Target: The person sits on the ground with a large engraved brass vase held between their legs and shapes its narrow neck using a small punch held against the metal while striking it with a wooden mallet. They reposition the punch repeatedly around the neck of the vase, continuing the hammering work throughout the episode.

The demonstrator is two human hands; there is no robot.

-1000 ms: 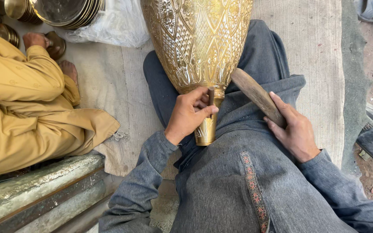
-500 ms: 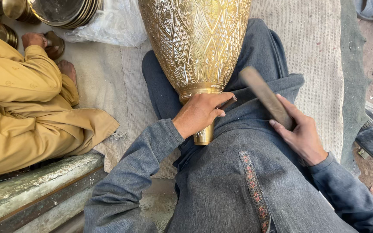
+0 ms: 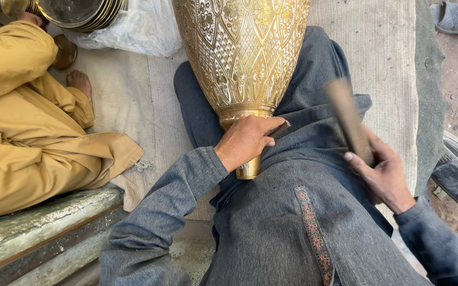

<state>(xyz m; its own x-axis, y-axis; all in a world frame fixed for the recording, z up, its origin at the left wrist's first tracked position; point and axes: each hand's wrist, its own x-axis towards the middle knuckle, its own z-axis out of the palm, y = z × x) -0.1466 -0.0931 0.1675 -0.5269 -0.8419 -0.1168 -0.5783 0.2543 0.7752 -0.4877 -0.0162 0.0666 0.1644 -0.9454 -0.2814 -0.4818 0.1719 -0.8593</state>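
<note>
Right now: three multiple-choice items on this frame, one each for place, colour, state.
1. Where does the left hand rest?
A. on the brass vase's narrow neck
B. on the stacked metal bowls
C. on the sandal

2. What colour are the clothes of the person sitting alongside?
A. grey
B. mustard yellow
C. white

3. How is the wooden mallet?
A. lying on the mat
B. raised in the right hand, blurred
C. leaning on the vase

Answers: 1 A, the hand wraps the engraved brass vase at its neck; 2 B, the person's clothes are yellow; 3 B, it is held above the lap.
</note>
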